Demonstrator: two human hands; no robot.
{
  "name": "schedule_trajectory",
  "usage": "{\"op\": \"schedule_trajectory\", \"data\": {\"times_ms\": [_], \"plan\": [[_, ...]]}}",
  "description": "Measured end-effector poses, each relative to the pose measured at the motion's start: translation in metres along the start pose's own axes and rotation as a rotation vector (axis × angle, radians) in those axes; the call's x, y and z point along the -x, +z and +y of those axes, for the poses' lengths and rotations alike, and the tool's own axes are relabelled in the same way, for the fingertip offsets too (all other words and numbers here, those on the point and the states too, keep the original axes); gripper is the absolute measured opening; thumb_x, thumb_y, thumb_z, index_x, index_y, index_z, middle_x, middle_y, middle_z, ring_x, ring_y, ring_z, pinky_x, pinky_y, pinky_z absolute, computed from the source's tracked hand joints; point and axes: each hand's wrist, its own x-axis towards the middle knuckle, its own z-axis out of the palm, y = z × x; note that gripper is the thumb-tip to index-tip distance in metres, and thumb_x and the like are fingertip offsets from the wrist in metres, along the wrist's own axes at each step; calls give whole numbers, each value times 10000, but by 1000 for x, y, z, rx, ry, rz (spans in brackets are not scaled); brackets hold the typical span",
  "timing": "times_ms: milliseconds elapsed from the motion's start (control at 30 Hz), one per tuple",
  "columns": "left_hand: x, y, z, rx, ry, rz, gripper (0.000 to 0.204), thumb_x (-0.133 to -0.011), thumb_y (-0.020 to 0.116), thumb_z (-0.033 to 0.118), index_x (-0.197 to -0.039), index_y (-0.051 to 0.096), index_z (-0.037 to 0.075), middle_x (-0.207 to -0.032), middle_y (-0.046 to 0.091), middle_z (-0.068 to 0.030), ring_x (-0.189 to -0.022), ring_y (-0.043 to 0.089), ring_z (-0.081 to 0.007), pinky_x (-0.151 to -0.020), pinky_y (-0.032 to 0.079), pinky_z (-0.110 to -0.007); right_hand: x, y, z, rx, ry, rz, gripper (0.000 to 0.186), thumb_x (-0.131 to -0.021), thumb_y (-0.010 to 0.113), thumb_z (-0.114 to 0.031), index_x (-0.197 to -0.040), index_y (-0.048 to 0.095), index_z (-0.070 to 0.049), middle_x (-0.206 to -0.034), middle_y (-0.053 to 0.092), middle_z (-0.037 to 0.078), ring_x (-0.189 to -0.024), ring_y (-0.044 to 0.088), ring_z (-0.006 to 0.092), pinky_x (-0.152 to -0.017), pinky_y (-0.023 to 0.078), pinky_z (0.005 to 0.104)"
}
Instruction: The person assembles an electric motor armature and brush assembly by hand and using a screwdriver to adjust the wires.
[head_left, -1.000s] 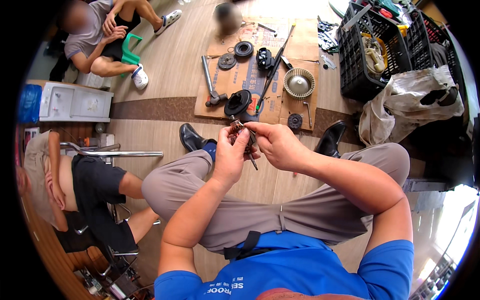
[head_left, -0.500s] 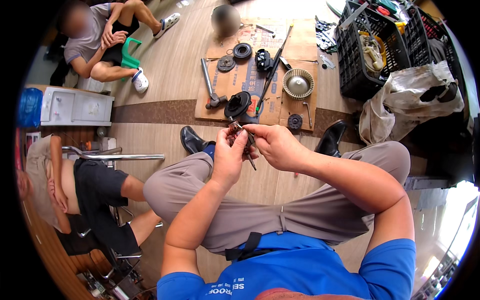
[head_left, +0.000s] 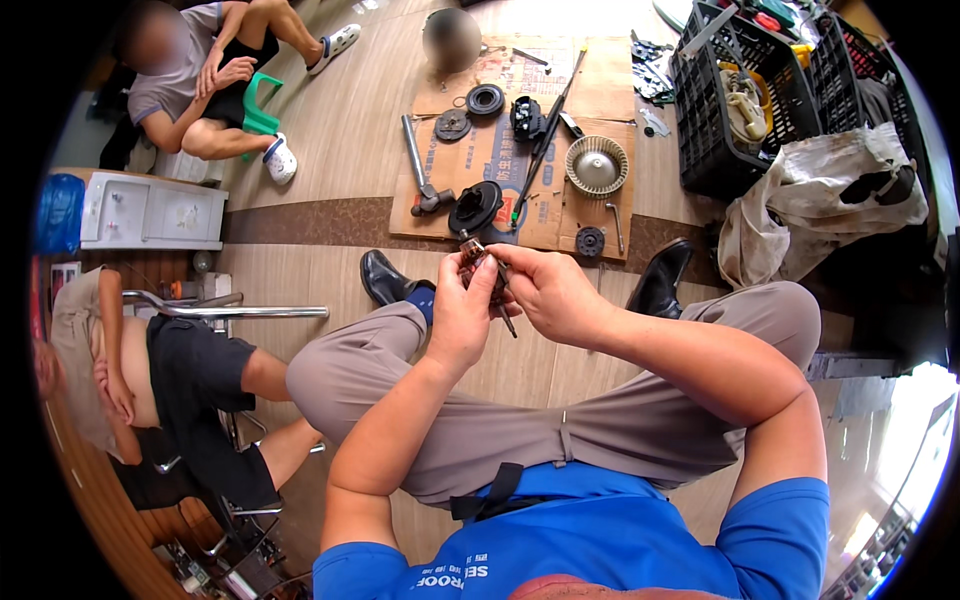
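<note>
— While you sit there, what's in hand?
— My left hand (head_left: 462, 310) and right hand (head_left: 545, 292) both grip one small rotor (head_left: 478, 256) above my knees; I judge I'm working its shaft.
— Next?
— Steady fingers. At 12 o'clock: one hammer (head_left: 418, 170), one fan wheel (head_left: 596, 166), two crates (head_left: 700, 120).
</note>
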Motion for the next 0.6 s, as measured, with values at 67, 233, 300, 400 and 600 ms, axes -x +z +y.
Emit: {"op": "schedule_trajectory", "data": {"times_ms": [67, 233, 300, 400, 600], "plan": [[0, -1, 1, -20, 7, 13, 335, -988, 550, 299, -1152, 410, 42, -952, 556, -50, -740, 598, -112, -630, 582, -299, 1, 2, -5, -12, 2, 16, 266, -955, 426, -49, -1160, 589, -3, -783, 657, 141, -684, 645, 160, -647, 544, 327], [0, 1, 1, -26, 20, 20, 324, -989, 548, 290, -1142, 413, 38, -959, 564, -56, -734, 603, -111, -611, 581, -293, 2, 3, -7, 14, -13, 25, 268, -962, 417, -45, -1169, 580, 1, -791, 662, 129, -696, 647, 151, -653, 547, 321], [-1, 0, 0, -24, 26, 26, 320, -989, 549, 286, -1138, 414, 36, -958, 567, -59, -732, 605, -112, -604, 581, -292, 2, 2, -10, 5, -5, 21, 267, -964, 414, -45, -1170, 577, 3, -795, 664, 127, -703, 649, 150, -658, 549, 319], [-2, -2, 2, -48, 47, 34, 306, -987, 556, 264, -1128, 415, 31, -936, 575, -63, -722, 606, -113, -591, 581, -290, 1, 0, -14, 33, -5, 5, 274, -967, 409, -43, -1176, 578, 8, -823, 669, 133, -721, 651, 145, -667, 553, 316], [-1, -3, 1, -102, 59, 43, 282, -981, 569, 231, -1108, 422, 27, -906, 586, -67, -704, 604, -112, -583, 581, -290, 4, -6, -23, 150, -10, -40, 289, -963, 414, -40, -1190, 580, 21, -888, 679, 128, -750, 643, 131, -696, 556, 315]]}}
